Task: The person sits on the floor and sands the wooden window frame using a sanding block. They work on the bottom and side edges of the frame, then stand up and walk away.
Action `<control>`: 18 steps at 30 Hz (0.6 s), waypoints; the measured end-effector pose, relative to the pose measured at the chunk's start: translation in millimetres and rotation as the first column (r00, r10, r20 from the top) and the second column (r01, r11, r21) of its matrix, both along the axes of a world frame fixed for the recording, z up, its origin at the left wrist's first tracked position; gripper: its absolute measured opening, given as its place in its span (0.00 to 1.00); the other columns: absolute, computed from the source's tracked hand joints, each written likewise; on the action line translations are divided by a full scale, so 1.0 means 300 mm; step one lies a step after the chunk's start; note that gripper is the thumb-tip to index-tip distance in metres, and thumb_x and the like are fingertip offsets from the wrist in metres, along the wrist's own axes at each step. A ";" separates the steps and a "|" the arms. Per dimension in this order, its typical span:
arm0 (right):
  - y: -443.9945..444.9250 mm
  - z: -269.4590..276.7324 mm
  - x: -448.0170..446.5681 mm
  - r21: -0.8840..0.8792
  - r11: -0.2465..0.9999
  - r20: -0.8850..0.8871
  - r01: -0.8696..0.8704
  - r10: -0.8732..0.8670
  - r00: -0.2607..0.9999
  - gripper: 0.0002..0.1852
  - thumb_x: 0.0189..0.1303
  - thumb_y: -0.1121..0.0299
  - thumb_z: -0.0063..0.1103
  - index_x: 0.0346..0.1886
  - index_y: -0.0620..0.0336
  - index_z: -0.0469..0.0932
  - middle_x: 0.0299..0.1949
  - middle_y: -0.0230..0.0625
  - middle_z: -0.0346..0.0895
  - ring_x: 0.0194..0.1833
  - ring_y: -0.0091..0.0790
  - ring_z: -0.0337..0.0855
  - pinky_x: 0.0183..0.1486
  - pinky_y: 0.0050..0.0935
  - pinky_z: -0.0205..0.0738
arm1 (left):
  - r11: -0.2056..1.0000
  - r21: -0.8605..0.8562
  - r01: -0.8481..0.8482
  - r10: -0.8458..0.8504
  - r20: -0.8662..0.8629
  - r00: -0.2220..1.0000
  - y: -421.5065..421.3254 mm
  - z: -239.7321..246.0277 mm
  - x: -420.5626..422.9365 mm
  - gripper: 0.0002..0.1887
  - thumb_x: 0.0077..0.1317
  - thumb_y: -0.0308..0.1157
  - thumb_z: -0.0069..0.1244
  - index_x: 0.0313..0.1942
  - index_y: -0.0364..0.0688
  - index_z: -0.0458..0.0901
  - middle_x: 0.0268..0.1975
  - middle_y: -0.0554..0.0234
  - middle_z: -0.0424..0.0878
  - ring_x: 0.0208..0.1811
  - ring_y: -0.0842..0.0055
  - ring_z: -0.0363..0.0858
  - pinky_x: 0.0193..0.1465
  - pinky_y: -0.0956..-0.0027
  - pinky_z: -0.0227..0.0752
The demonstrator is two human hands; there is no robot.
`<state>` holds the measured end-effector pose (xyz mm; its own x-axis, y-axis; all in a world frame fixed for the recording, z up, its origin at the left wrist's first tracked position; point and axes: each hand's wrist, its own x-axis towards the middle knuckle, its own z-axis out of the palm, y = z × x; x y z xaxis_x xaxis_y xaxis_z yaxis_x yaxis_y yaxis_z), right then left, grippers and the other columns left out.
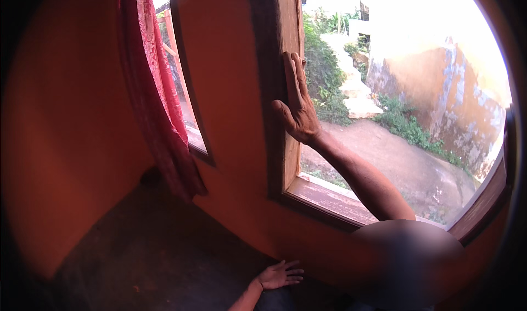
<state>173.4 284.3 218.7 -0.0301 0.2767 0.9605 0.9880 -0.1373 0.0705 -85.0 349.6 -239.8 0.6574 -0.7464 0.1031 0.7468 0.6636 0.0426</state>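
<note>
My right hand (299,101) is raised against the side jamb of a wooden window frame (291,27), fingers pointing up and close together, thumb held apart to the left. It grips nothing. The forearm crosses in front of the window opening, above the worn sill (333,198); a blurred patch hides the rest of the arm. Low in the picture, my left hand (280,275) is spread with its palm showing and nothing in it, over the dark floor and near the foot of the orange wall (230,105).
A red patterned curtain (164,89) hangs at a narrower window on the left. The dark floor (164,245) meets the orange walls below it. Outside the larger window are green plants (323,64), pale steps (358,91), bare ground (370,146) and a peeling wall (444,89).
</note>
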 end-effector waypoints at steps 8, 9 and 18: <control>0.014 0.458 0.012 0.165 0.984 0.011 -0.072 0.072 0.997 0.44 0.72 0.36 0.33 0.79 0.56 0.41 0.80 0.52 0.35 0.80 0.55 0.31 0.79 0.53 0.32 | 0.997 0.079 0.011 -0.013 0.021 1.000 -0.018 0.033 0.014 0.30 0.76 0.49 0.41 0.73 0.46 0.58 0.69 0.42 0.65 0.70 0.50 0.65 0.74 0.49 0.59; 0.019 0.401 0.005 0.147 0.988 0.009 -0.055 0.054 0.999 0.45 0.71 0.35 0.33 0.79 0.56 0.41 0.80 0.52 0.35 0.80 0.55 0.31 0.79 0.53 0.31 | 0.997 0.080 0.005 -0.007 0.029 1.000 -0.013 0.026 0.009 0.30 0.76 0.49 0.41 0.73 0.46 0.58 0.69 0.42 0.65 0.70 0.50 0.66 0.74 0.49 0.59; 0.006 0.377 0.016 0.077 0.993 0.052 -0.086 0.083 0.995 0.46 0.70 0.33 0.33 0.79 0.59 0.42 0.80 0.52 0.34 0.80 0.55 0.30 0.79 0.52 0.30 | 0.999 0.035 0.013 -0.014 0.024 1.000 -0.034 0.022 0.018 0.31 0.76 0.49 0.41 0.73 0.44 0.57 0.70 0.42 0.64 0.71 0.49 0.64 0.75 0.48 0.56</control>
<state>178.1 286.0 331.9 -0.0972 0.1948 0.9760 0.9920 -0.0604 0.1108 -79.7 339.4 -233.3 0.6449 -0.7586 0.0928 0.7541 0.6514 0.0840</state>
